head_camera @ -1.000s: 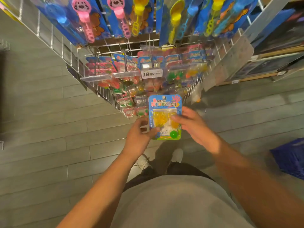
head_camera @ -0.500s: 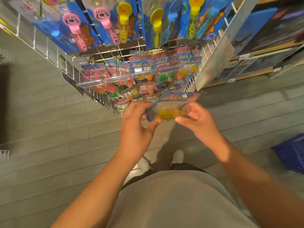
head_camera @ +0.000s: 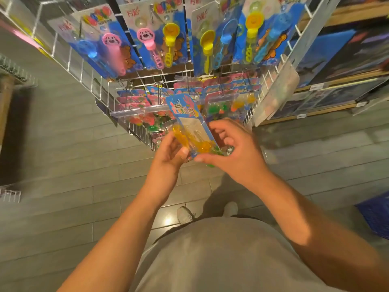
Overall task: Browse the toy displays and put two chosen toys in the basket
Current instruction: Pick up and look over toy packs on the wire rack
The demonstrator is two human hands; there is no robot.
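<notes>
Left hand (head_camera: 168, 157) pinches the lower edge of the toy pack (head_camera: 190, 125), thumb on its clear front; the right hand (head_camera: 233, 150) curls round the other side, thumb under the bottom corner. To turn the card for a look, I'd keep both grips at the edges (the blister looks flimsy). It sits just before the wire rack (head_camera: 145, 135), close to the hanging packs. Open floor lies below; the blue basket (head_camera: 376, 218) waits far right.
</notes>
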